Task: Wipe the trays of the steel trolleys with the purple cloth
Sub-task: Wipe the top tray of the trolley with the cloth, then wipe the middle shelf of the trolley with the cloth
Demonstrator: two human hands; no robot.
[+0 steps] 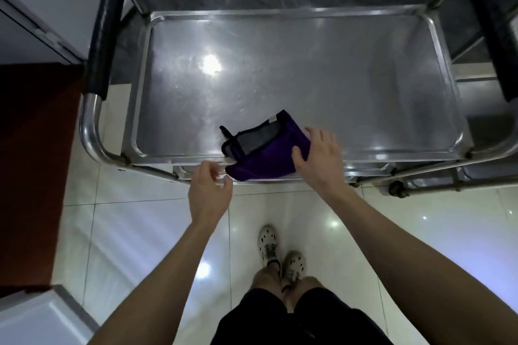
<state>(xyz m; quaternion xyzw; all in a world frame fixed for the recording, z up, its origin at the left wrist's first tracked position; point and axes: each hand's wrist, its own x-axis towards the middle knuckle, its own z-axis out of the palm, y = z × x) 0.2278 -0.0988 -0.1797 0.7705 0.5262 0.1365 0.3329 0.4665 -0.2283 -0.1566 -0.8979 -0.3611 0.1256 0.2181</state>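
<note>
A folded purple cloth (269,148) with a grey inner face lies over the near rim of the steel trolley's top tray (308,72), partly hanging past the edge. My right hand (318,158) hovers just right of the cloth, fingers spread, its thumb at the cloth's edge. My left hand (208,190) floats in front of the near rim, left of the cloth, fingers loosely curled and holding nothing.
The trolley has black-padded handles at the left (105,36) and right (496,41) ends and a castor (396,189) at the near right. A dark red surface (33,170) stands to the left. White glossy floor tiles (140,232) lie under my feet.
</note>
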